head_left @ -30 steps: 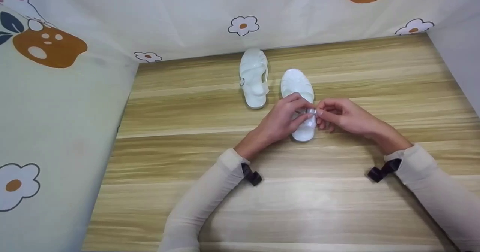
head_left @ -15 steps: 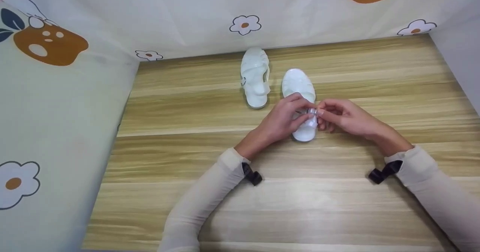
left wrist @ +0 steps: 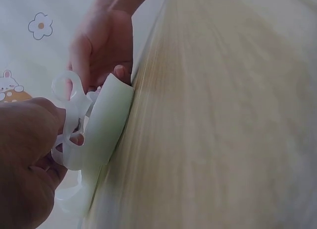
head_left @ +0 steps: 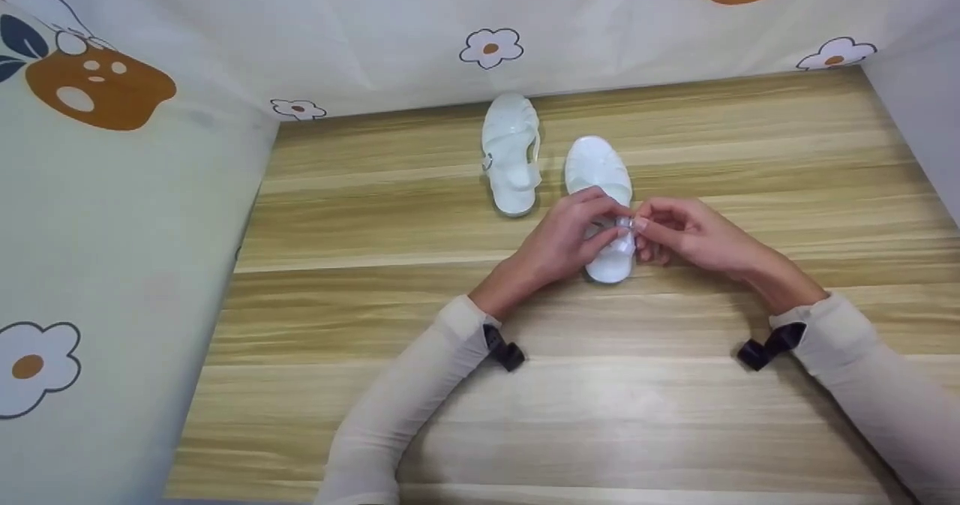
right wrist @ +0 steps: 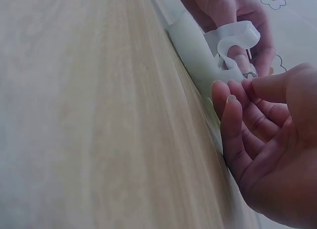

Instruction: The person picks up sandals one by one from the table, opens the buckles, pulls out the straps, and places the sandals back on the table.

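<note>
Stretching in from half past seven and four o'clock of the work, with twelve at the far side, two pale sleeves [head_left: 420,377] each carry a black wrist camera [head_left: 506,351] over the wooden surface [head_left: 585,430]. Beyond them both hands meet at the near white sandal [head_left: 598,171], sole down, its toe just short of twelve. From nine o'clock the left hand [head_left: 566,238] pinches the strap [head_left: 623,222] at the sandal's right side, thumb and forefinger almost together; from three the right hand [head_left: 694,236] pinches at the same spot with thumb and forefinger tips, its other fingers loosely curled. What small end lies between those tips is hidden.

The likeliest trouble, I judge, is the smooth strap slipping from so narrow a pinch. A hard tug towards three could also drag or tip the sandal, since neither palm seems to press it down.

The right wrist view shows a metal buckle [right wrist: 250,72] and a left finger within the looped strap, both barely readable from the head; the left wrist view shows cut-out parts that the left hand covers overhead. Only the head view shows the second sandal [head_left: 510,137] whole, at ten o'clock, close to the flower-printed cloth [head_left: 360,40] at twelve.
</note>
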The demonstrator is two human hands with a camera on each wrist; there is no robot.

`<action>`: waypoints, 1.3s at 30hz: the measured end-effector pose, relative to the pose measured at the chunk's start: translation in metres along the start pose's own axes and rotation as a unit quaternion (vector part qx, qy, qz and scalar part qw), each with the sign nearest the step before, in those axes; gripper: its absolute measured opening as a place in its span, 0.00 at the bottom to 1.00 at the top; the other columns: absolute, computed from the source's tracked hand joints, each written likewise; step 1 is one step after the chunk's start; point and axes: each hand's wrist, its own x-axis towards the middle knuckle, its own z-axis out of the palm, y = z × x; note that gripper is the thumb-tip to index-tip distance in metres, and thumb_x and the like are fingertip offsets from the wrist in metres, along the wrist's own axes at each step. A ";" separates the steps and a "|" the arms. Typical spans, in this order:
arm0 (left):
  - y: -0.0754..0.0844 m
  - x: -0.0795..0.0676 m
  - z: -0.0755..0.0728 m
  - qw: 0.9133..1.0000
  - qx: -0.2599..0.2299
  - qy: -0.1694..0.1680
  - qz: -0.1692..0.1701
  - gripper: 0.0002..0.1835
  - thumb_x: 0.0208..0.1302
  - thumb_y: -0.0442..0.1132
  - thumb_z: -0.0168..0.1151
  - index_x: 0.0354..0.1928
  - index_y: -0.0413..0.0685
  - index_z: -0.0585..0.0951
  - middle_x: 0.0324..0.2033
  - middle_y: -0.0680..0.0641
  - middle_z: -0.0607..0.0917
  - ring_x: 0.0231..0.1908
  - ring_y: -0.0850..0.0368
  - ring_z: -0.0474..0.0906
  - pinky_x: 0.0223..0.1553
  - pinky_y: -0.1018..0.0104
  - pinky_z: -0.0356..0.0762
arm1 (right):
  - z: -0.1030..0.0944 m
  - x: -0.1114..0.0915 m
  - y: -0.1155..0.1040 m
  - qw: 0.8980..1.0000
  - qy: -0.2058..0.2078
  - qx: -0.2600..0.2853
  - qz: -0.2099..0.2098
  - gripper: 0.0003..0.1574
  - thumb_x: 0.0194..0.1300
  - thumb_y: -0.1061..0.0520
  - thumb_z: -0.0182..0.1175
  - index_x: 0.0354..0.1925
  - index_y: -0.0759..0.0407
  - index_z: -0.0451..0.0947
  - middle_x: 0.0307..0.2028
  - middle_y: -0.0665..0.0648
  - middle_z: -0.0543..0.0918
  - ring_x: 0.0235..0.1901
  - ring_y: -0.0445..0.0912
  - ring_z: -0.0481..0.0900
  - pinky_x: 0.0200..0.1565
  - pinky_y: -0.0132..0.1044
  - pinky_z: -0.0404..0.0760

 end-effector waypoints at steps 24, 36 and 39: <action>-0.002 0.000 0.002 0.999 -0.047 0.020 -0.004 0.11 0.77 0.41 0.68 0.53 0.45 0.90 0.48 0.47 0.93 0.49 0.62 0.90 0.54 0.79 0.82 | 0.001 0.001 -0.004 0.998 0.008 -0.038 0.042 0.23 0.86 0.49 0.55 0.45 0.70 0.79 0.35 0.58 0.87 0.33 0.44 0.88 0.33 0.36 0.89; -0.002 0.003 0.000 0.997 -0.075 0.022 -0.001 0.10 0.80 0.43 0.65 0.53 0.46 0.86 0.46 0.51 0.94 0.49 0.66 0.88 0.58 0.76 0.81 | 0.007 0.004 -0.003 0.996 0.036 -0.047 0.059 0.15 0.83 0.56 0.57 0.43 0.70 0.78 0.32 0.59 0.87 0.30 0.43 0.86 0.31 0.34 0.87; -0.001 0.003 0.000 0.998 -0.062 0.018 0.006 0.10 0.79 0.43 0.66 0.53 0.47 0.87 0.47 0.50 0.92 0.50 0.65 0.87 0.59 0.75 0.80 | 0.007 0.003 -0.003 0.997 0.038 -0.039 0.058 0.17 0.84 0.54 0.57 0.44 0.70 0.79 0.33 0.60 0.87 0.30 0.43 0.86 0.32 0.35 0.87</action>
